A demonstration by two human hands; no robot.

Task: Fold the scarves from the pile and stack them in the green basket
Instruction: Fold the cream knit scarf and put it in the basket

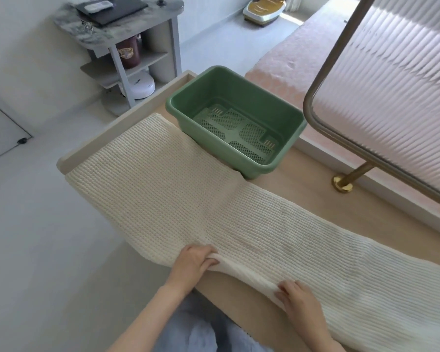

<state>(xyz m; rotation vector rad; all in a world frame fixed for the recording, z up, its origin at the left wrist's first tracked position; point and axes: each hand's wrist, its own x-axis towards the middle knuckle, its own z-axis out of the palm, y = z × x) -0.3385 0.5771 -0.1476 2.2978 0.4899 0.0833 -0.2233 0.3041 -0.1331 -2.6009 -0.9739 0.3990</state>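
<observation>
Head view looks down on a long cream ribbed-knit scarf [214, 199] spread flat along a pale wooden tabletop [315, 189]. Its far end lies just beside the near-left wall of an empty green plastic basket [269, 102] with a perforated bottom, and the knit touches that wall. The scarf's left portion hangs past the tabletop's edge over the white floor [36, 237], while its right portion runs out of the picture at the lower right.

Both hands are at the scarf's near edge. The left hand [193, 262] has its fingers curled around the edge, pinching a small lifted fold of knit between thumb and fingers. The right hand [300, 301] rests on the same edge further right, fingers bent down onto the fabric and gripping the rolled hem.

Behind the tabletop stands a grey shelf unit [127, 59] with a marble-patterned top carrying a dark laptop [112, 8]. A brass-coloured curved metal rail [323, 72] rises at the right, in front of a pink mattress [302, 59].
</observation>
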